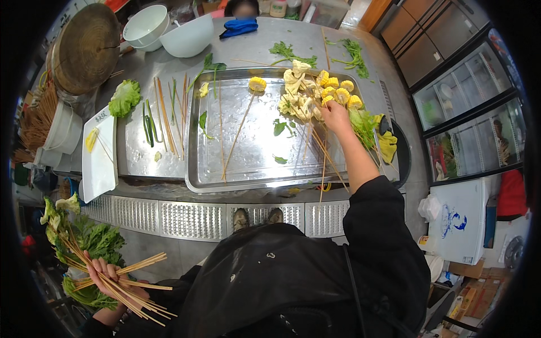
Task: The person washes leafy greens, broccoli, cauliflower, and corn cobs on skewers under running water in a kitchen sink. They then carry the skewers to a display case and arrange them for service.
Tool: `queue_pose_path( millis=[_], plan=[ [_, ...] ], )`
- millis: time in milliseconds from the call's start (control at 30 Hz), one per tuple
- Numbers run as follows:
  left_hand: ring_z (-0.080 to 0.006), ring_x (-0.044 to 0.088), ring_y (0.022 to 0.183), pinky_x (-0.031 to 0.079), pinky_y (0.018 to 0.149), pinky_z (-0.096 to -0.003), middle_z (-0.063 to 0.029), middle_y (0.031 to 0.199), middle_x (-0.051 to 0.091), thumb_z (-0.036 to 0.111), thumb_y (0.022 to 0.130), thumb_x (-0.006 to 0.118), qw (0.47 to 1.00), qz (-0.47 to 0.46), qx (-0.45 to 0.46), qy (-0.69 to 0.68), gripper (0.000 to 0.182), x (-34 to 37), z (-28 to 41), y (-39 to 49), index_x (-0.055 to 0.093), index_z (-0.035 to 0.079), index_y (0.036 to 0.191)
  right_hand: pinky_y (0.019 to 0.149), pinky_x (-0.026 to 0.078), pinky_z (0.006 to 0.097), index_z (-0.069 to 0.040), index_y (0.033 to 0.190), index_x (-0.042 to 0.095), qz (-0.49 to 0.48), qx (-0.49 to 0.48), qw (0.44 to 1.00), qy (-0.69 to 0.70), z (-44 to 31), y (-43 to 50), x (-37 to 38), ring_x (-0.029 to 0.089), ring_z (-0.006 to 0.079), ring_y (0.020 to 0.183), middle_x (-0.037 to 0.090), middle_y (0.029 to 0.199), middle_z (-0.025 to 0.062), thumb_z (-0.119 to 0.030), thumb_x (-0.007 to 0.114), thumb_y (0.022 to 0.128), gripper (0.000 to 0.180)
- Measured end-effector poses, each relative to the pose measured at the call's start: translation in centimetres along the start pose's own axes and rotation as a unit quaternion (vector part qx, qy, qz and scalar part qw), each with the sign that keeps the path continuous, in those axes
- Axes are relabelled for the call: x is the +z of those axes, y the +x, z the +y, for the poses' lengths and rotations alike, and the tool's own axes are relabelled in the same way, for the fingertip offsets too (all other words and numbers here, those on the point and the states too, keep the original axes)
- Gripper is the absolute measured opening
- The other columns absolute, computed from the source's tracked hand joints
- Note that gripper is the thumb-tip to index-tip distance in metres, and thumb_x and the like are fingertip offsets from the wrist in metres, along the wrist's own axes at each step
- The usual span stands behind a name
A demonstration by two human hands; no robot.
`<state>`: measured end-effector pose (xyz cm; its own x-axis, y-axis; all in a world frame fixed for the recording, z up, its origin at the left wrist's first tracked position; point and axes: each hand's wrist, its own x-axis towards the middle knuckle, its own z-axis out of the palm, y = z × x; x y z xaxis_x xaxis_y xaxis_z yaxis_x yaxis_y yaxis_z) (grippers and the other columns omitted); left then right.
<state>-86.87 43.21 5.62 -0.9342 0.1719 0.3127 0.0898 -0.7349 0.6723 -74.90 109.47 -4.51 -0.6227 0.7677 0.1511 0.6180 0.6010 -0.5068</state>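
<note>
My left hand (pixel 105 274), low at the left, grips a bundle of bamboo skewers (pixel 143 285) that carry leafy greens (pixel 97 241) and pale cauliflower-like florets. My right hand (pixel 337 117) reaches over the right side of a large metal tray (pixel 198 177). Its curled fingers are among cauliflower skewers (pixel 293 82) and corn skewers (pixel 342 96), touching the nearest pieces; the fingertips are partly hidden, so I cannot tell what they hold. One separate corn skewer (pixel 257 84) lies across the tray's middle. Lettuce (pixel 361 122) rests at the tray's right edge.
A white rectangular dish (pixel 99 181) holding a yellow skewered piece overhangs the table's front edge. Loose skewers (pixel 165 122) and green stalks lie left of the tray. White bowls (pixel 188 36), a round wooden chopping block (pixel 86 48) and a bucket of skewers (pixel 63 126) stand farther left.
</note>
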Motion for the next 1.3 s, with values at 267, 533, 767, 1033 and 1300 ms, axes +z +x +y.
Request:
queue_pose_path(
  millis=[267,533,767,1033,1300],
  plan=[
    [-0.0080,0.024,0.047,0.025,0.036,-0.0211,-0.0034,0.070,0.035,0.010,0.094,0.031,0.992,-0.003,0.034,0.119,0.028,0.6,3.5,-0.8,0.035,-0.006,0.116,0.071,0.045,0.0436,-0.003,0.084,0.058,0.004,0.001,0.999,-0.043,-0.4,-1.3,0.0,0.057,0.0350,0.081,0.061,0.085,0.0190,-0.026,0.052,0.076,0.025],
    [-0.0106,0.027,0.050,0.027,0.039,-0.0224,-0.0029,0.071,0.035,0.007,0.091,0.034,0.901,0.064,-0.110,0.416,0.021,1.0,4.8,0.5,0.041,-0.004,0.107,0.073,0.045,0.0429,-0.005,0.092,0.059,-0.111,0.076,0.981,-0.137,-4.0,-0.1,-0.2,0.058,0.0342,0.088,0.061,0.093,0.0190,-0.043,0.047,0.077,0.043],
    [-0.0108,0.030,0.051,0.027,0.034,-0.0225,-0.0029,0.070,0.037,0.014,0.093,0.034,0.994,-0.026,-0.062,0.087,0.027,-3.2,0.0,0.2,0.038,-0.001,0.115,0.072,0.046,0.0399,-0.002,0.084,0.064,-0.105,0.082,0.990,-0.050,-3.3,1.6,0.4,0.060,0.0324,0.081,0.063,0.085,0.0194,-0.032,0.051,0.073,0.035],
    [-0.0110,0.036,0.054,0.033,0.037,-0.0236,-0.0035,0.065,0.041,0.016,0.092,0.040,0.983,-0.012,-0.042,0.179,0.019,-2.8,0.0,0.4,0.044,0.001,0.102,0.065,0.044,0.0371,0.000,0.078,0.062,-0.081,0.075,0.977,0.184,1.0,1.7,1.5,0.058,0.0259,0.066,0.062,0.071,0.0131,-0.029,0.054,0.074,0.030],
    [-0.0244,0.050,0.068,0.041,0.059,-0.0345,-0.0094,0.071,0.050,0.007,0.062,0.055,0.306,-0.230,0.284,0.879,0.008,7.4,5.0,5.2,0.053,0.002,0.067,0.073,0.045,0.0276,-0.002,0.100,0.059,-0.134,0.043,0.921,0.362,1.4,-2.5,-3.8,0.058,0.0173,0.079,0.061,0.090,0.0059,-0.020,0.050,0.084,0.026]
  ],
)
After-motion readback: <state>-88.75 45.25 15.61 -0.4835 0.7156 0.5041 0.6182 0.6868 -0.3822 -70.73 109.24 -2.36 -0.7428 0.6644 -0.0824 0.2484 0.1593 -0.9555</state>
